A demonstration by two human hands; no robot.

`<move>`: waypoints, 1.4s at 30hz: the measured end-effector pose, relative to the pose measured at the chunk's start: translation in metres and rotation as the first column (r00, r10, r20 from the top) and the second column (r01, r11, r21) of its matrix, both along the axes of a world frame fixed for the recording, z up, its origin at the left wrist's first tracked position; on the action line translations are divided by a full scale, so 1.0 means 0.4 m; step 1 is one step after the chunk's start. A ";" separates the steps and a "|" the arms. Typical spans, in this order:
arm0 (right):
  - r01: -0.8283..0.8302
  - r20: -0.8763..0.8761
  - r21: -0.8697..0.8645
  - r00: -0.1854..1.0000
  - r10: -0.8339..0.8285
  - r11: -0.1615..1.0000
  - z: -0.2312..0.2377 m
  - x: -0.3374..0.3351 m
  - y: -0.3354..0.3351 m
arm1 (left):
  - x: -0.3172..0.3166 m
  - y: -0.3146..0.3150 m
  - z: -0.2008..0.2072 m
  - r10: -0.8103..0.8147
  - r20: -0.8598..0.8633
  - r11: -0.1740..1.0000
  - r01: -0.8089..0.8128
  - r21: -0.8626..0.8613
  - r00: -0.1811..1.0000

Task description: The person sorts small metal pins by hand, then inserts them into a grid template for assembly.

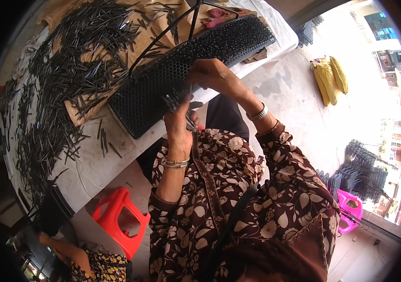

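Clutching dark slivers [169, 99] in a pinching grip, the left hand [179, 123] hovers by the near edge of the perforated black panel [137, 101]; the right hand [215, 78] curls above them, its grip too blurred to tell. Good work, I'd judge, means level ends, slivers parted singly.

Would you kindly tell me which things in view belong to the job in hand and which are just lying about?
Likely part of the job:
slim dark strips in the left hand;
long black perforated panel;
heap of slim black strips.

Seemingly just lying about:
red plastic stool;
full yellow sacks.
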State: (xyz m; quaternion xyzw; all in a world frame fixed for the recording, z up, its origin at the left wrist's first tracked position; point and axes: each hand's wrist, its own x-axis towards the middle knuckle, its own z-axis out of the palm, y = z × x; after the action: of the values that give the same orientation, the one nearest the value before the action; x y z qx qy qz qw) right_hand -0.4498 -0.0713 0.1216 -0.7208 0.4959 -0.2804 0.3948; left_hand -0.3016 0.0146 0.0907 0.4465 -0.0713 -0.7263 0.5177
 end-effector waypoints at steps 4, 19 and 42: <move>0.245 0.067 -0.441 0.968 -0.241 0.864 -0.011 0.015 -0.044 | -0.004 -0.004 -0.006 0.004 0.048 1.000 -0.004 0.013 0.999; 0.137 -0.149 -0.637 0.944 -0.296 0.758 -0.075 0.073 -0.076 | 0.002 -0.007 0.008 -0.082 0.125 0.995 0.088 -0.044 0.989; 0.259 -0.004 -0.594 0.945 -0.326 0.761 -0.064 0.045 -0.083 | -0.010 -0.015 0.002 -0.155 0.164 0.985 0.165 -0.053 0.974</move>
State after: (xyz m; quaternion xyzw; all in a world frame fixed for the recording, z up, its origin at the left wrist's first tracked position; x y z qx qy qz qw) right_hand -0.4318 -0.1046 0.0961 -0.7346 0.5120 -0.4384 0.0774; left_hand -0.3055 0.0087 0.0914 0.4786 -0.1720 -0.7249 0.4646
